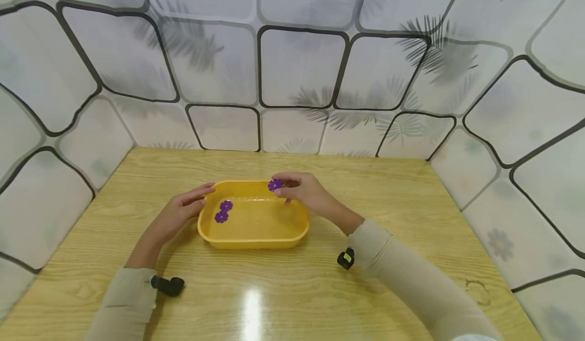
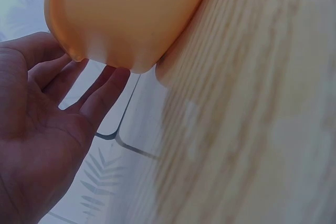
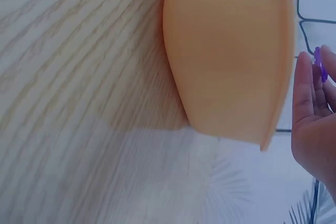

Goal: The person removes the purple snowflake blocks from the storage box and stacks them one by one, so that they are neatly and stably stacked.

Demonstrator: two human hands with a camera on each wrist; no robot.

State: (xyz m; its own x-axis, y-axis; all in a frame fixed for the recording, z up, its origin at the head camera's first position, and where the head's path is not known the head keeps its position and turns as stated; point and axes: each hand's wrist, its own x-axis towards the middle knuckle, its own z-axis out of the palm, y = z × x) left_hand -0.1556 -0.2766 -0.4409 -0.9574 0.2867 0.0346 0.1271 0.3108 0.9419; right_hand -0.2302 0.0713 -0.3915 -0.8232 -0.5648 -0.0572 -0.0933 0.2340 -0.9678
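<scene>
A yellow plastic tub (image 1: pixel 253 243) stands on the table, its outer wall close up in both wrist views. My right hand (image 1: pixel 303 191) is over the tub's far right rim, pinching a purple flower-shaped disc (image 1: pixel 274 185) between thumb and fingertips. The same disc (image 3: pixel 321 64) shows edge-on in the right wrist view. Two more flower-shaped discs, an upper one (image 1: pixel 226 206) and a lower one (image 1: pixel 221 216), lie side by side at the tub's left end. My left hand (image 1: pixel 180 211) touches the left rim near the far corner with fairly straight fingers.
The wood-grain table (image 1: pixel 205 300) runs back to a patterned wall covering (image 1: pixel 301 67) with black outlines and grey leaves, which also closes both sides. A dark wrist camera (image 1: pixel 169 285) sits at the left sleeve, another camera (image 1: pixel 346 258) at the right.
</scene>
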